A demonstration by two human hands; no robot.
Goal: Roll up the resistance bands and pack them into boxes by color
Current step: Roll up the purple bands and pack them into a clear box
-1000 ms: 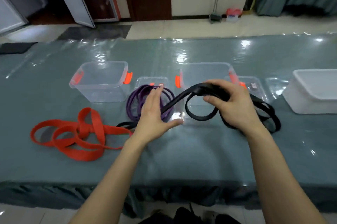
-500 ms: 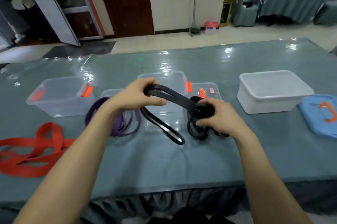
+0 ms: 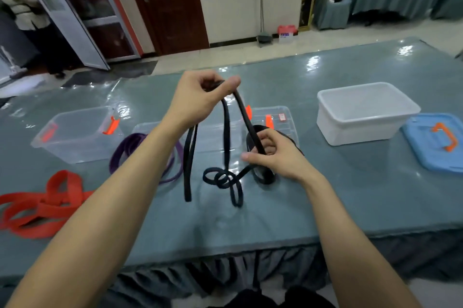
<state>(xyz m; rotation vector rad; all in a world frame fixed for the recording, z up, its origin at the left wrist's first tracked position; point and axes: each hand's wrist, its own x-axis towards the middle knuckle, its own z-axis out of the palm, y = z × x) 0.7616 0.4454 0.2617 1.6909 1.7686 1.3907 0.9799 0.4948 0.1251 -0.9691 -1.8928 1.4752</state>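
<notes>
My left hand [image 3: 200, 99] is raised above the table and pinches the black resistance band [image 3: 226, 137], whose strands hang down and loop on the table. My right hand [image 3: 273, 154] grips the rolled part of the same black band low over the table. A purple band [image 3: 125, 149] lies coiled to the left, partly hidden by my left forearm. An orange band [image 3: 42, 207] lies loose at the far left. A clear box with orange clips [image 3: 72, 132] stands behind them, and another clear box [image 3: 213, 134] is behind the black band.
A white box [image 3: 363, 112] stands at the right, with a blue lid with an orange handle [image 3: 436, 142] beside it. A clear lid [image 3: 283, 119] lies behind my right hand. The table's front edge [image 3: 225, 250] is close to me.
My left hand has lifted higher, pulling the black band up so that its strands hang down. My right hand stays low on the rolled part. The view has shifted.
</notes>
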